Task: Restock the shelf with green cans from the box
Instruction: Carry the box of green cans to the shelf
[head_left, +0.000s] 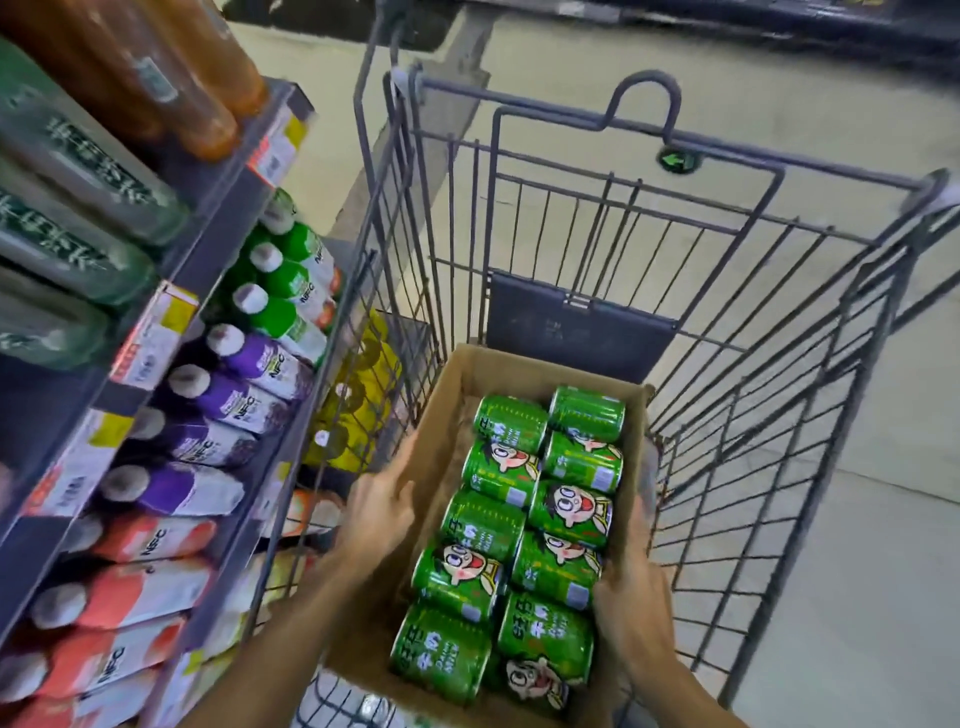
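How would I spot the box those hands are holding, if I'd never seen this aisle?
Find the grey wire shopping cart beside the drinks shelf. Inside it sits an open brown cardboard box, with the left hand and right hand on its sides. It alone holds two rows of green cans lying flat.

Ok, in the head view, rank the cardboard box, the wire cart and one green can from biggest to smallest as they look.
1. wire cart
2. cardboard box
3. green can

No close calls here: the cans lie inside the box, and the box sits inside the cart.
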